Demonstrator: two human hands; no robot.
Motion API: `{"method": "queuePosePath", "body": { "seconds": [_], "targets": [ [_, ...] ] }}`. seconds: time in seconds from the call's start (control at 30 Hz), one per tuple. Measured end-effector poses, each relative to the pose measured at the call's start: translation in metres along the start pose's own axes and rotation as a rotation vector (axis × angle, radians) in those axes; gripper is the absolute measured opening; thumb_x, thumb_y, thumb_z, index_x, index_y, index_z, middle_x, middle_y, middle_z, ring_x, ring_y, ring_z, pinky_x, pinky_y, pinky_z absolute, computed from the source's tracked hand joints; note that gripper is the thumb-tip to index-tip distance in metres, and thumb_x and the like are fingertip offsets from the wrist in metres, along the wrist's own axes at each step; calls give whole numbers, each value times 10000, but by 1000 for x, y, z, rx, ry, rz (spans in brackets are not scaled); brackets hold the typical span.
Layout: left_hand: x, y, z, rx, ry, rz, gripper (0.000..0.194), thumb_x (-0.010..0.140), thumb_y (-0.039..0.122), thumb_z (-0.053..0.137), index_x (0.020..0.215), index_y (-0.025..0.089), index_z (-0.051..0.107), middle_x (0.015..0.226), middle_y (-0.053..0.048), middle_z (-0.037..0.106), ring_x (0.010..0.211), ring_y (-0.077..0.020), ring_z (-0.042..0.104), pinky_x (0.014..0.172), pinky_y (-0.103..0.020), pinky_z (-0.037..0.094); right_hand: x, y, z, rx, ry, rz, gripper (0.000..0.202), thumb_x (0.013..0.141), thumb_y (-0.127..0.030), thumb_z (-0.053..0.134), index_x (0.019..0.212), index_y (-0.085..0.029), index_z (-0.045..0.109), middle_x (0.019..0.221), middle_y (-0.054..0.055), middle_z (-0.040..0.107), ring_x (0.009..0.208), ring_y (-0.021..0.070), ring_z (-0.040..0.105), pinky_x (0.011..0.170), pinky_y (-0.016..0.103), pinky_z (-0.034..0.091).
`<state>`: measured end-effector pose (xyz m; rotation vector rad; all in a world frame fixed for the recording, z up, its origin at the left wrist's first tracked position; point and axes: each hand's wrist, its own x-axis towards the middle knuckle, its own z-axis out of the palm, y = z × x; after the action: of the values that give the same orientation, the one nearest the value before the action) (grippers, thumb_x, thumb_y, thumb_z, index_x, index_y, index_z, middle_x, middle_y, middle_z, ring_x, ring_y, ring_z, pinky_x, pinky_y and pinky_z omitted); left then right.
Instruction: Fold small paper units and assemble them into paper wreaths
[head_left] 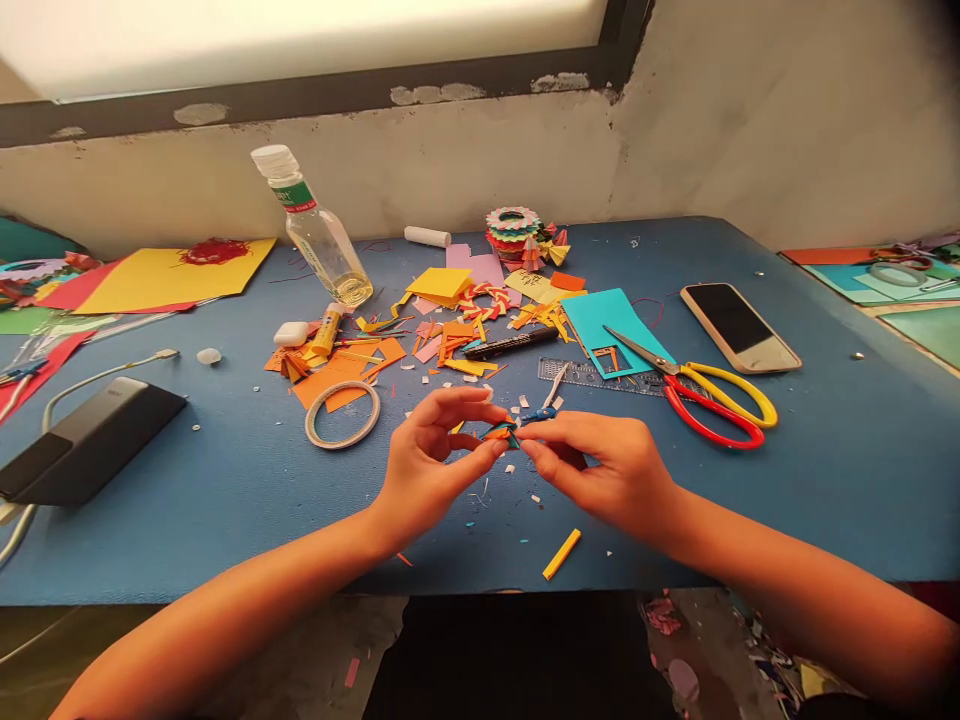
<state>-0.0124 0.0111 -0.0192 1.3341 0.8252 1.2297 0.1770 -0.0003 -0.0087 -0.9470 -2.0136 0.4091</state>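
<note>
Between my hands, above the front middle of the table, is a small folded paper piece (496, 434) in orange and teal. My left hand (441, 445) pinches it from the left with thumb and fingertips. From the other side, the thumb and forefinger of my right hand (600, 462) close on its right end. Fingers cover part of the piece, so its full shape is hidden. Just behind my right fingertips lies a dark blue tool (541, 413) with a pale tip, partly covered. A folded yellow paper strip (562, 554) rests on the table near my right hand.
Red-and-yellow scissors (712, 400) lie open at right, over a clear ruler (559, 372) and blue paper (604, 318). Farther right is a phone (739, 328). A tape roll (343, 415), orange scraps (352, 365), a black marker (511, 343) and a glass bottle (326, 250) stand or lie beyond.
</note>
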Motion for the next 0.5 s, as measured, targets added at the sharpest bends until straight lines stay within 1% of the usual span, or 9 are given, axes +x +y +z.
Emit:
{"method": "queuePosePath", "body": {
  "seconds": [0.1,0.2,0.37,0.5],
  "targets": [
    [-2,-2,0,24,-15,55,372,737,94,715,1060,229,591,974,-26,699,955,-156,666,723,-213,577,1,-3,0,23,-15,43,123,848,-176,579,889,-161,695,641,-6,646,500,72,506,492,194,416],
    [-4,-3,1,78,-19,116,376,744,80,701,1076,211,584,988,-44,696,962,-167,670,746,-234,588,1,-5,0,20,-6,54,128,839,-172,583,894,-154,697,655,1,665,487,70,506,485,193,416],
    [-5,-6,3,203,-25,278,398,746,32,679,1089,211,586,986,-34,686,954,-153,672,750,-220,592,-1,-8,-1,-29,-34,48,163,855,-195,568,935,-143,699,631,-3,647,471,70,490,478,195,400],
    [-5,-8,3,271,-12,315,421,741,15,680,1096,222,586,992,-17,681,952,-132,669,774,-204,585,-3,-9,-1,-97,-70,31,207,870,-217,558,1004,-134,691,616,-10,634,470,74,478,482,203,383]
  ]
}}
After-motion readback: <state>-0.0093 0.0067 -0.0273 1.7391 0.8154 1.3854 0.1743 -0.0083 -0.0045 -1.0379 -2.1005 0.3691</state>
